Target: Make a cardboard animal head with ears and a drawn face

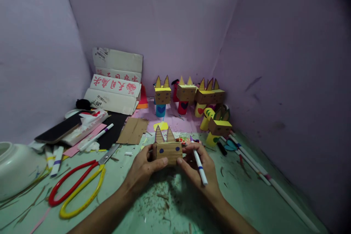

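Head view: person seated at a green desk (246, 204) boxed in by lilac panels. Both hands meet at the near middle of the desk around a small cardboard head (167, 153), a block with two pointed ears on top and two blue dots on its front face. Left hand (141, 171) grasps the block from its left side, thumb lying along the lower front edge. Right hand (200, 172) pinches the block's right edge with thumb and forefinger, and a white marker (198, 161) with a blue band is clamped among its other fingers. The marker's tip points away, up past the block, off the cardboard. Block sits low, on the desk or just above it; cannot tell which. Judgement: face-marking is in hand, with the eyes on and nothing below them. To do it cleanly, the left hand should take the whole hold so the right can turn the marker tip down. The thumb should clear the lower front, and the block should be braced on the desk so strokes stay short and steady. The corrugated face likely drags the nib, so light touches. Finished figures (186, 95) in a row at the back give the pattern. Scissors (79, 186) lie well to the left, loose pens (248, 157) to the right.
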The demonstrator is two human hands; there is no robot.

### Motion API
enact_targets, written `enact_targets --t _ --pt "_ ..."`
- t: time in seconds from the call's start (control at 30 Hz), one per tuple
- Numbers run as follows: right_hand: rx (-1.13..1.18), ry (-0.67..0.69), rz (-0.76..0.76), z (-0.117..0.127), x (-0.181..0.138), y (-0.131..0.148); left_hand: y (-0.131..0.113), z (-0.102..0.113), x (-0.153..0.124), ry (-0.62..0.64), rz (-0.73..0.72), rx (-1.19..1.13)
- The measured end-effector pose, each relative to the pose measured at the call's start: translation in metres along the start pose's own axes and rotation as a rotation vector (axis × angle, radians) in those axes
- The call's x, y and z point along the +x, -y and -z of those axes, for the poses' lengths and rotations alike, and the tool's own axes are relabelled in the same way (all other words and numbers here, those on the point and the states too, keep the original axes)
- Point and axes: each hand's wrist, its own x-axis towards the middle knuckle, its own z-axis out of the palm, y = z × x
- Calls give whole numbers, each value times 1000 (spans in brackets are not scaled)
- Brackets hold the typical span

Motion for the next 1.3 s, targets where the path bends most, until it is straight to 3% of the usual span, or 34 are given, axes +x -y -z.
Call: enact_targets --t 0.3,0.5,0.57,0.67,0.8,0.93,1.07,1.2,1.3 --pt "75 6 -39 2 5 -2 0 -6 1 -55 13 -26" --pt "215 -285 19 12 5 12 -4 -5 5 -46 58 -49" --pt "301 -249 22 12 5 16 -5 -4 7 -44 69 -10" --pt "434 -63 0 3 8 18 -8 -3 9 -52 41 47" --pt "473 81 -77 -14 17 5 -12 0 8 -16 37 121" --pt "501 75 -77 -19 20 -12 -14 3 9 18 93 254" --pt "529 93 -72 -16 16 -12 -9 4 12 81 -40 37" --pt "482 47 -67 -10 13 -1 -5 3 15 -50 -44 35" --pt "427 -123 -75 -7 15 5 -2 4 15 -124 -10 88"
